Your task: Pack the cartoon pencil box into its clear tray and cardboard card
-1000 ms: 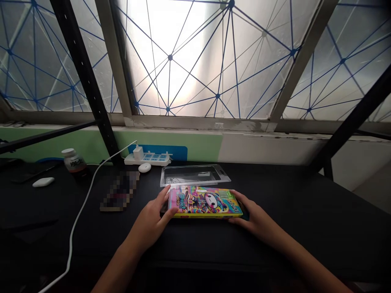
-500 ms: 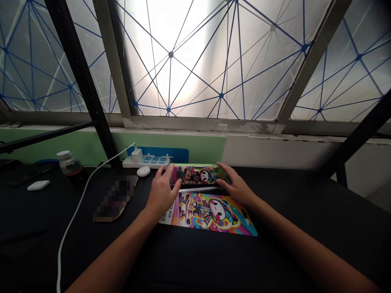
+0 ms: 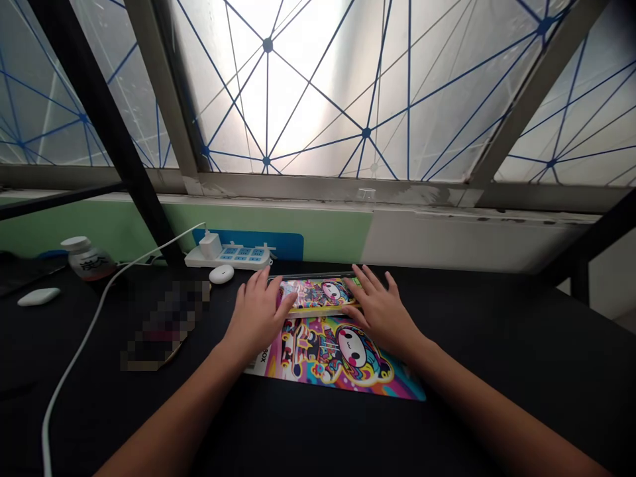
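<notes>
A colourful pencil box with yellow edges lies flat at the back of the printed card, between my hands. My left hand grips its left end, with the thumb across the front. My right hand has its spread fingers on the right end. A thin clear plastic tray shows as a rim behind the box, and I cannot tell whether the box sits inside it. The glossy card with a cartoon figure lies on the black table just below my hands, its printed "BOX" lettering at the left edge.
Beyond the hands stand a white power strip with a plugged-in charger and a small white round object. A white cable runs left of them. Further left are a capped bottle, a white oval case and a pixelated item.
The pencil box has moved from the front of the clear tray to the back, and now lies flatter. The printed card has appeared in front of it. My view has shifted slightly.
</notes>
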A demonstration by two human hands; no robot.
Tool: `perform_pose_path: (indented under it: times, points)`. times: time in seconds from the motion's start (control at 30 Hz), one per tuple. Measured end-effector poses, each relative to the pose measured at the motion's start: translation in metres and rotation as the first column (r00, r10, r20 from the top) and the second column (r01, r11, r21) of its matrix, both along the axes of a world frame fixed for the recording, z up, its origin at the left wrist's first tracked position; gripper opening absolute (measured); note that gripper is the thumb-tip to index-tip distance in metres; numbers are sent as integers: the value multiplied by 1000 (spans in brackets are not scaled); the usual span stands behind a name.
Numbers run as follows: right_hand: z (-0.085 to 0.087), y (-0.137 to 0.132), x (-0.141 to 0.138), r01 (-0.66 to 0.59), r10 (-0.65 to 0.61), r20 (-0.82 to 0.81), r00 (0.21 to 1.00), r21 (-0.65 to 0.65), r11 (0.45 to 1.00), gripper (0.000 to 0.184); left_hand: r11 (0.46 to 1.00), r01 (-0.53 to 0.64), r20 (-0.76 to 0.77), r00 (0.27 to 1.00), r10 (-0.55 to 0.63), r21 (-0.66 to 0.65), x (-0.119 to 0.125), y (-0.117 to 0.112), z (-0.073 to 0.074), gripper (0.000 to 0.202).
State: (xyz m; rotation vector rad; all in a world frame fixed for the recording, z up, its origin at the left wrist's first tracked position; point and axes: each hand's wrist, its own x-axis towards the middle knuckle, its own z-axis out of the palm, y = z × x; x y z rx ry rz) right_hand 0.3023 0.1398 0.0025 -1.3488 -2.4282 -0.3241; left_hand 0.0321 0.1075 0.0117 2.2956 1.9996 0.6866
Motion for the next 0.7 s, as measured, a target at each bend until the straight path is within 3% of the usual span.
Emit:
perform_pose_path:
  times: [0.1,0.17,0.23,0.33,0.43,0.57,0.7]
  points:
    - [8,-27,-14,-200,202,-50,978,30,979,53,997,79,-7,997,-79,-13,21,10,15,61]
    - [11,-46,-24,-344,335,-117,935,-64,937,42,988,140,0,990,-140,-64,39,22,23,59]
    - [10,-59,-31,-402,365,-199,910,-199,894,36,981,180,-6,984,-180,-68,56,37,25,52]
    - [7,-64,-36,-350,273,-247,930,-362,864,47,972,220,-18,975,-222,-77,72,56,18,48]
    - [5,-59,-33,-255,176,-212,961,-442,860,59,955,284,-25,958,-287,-87,69,65,8,47]
    - [2,-57,-29,-172,115,-147,983,-476,862,71,929,360,-25,931,-363,-92,39,67,3,48]
    - [-4,-52,-25,-129,74,-149,986,-402,907,69,939,334,-13,942,-336,-85,8,68,1,53]
